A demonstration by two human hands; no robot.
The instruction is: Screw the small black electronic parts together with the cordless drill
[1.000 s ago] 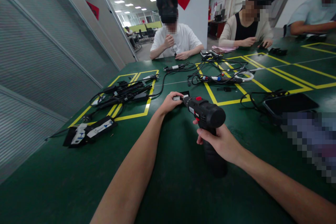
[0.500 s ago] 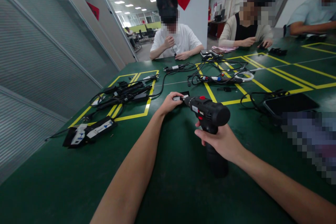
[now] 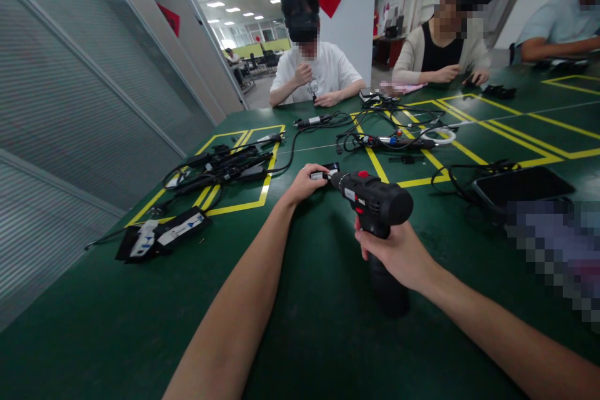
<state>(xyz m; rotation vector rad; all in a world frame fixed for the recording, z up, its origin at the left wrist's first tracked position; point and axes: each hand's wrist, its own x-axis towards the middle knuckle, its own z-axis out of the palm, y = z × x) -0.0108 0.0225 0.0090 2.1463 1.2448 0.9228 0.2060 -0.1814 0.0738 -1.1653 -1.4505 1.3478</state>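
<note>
My right hand (image 3: 387, 247) is wrapped round the grip of a black cordless drill (image 3: 370, 197) with red accents. Its chuck points forward and left, at a small black part with a white-silver face (image 3: 320, 175) on the green table. Fingers of my left hand (image 3: 304, 182) press round that small part from the left. The drill's tip meets the part or sits very close to it; I cannot tell which. What the part is exactly stays unclear, since fingers and chuck cover some of it.
Left on the table (image 3: 225, 312) lie bundled black cables (image 3: 220, 169) and a black pouch with white labels (image 3: 164, 234). Ahead are more cords and a pen-like tool (image 3: 389, 141). A dark phone-like slab (image 3: 522, 186) lies right. Several people sit across the table.
My right index finger has drawn in closer to the drill's trigger. The drill and my left hand stay almost in place; the whole view has shifted slightly.
</note>
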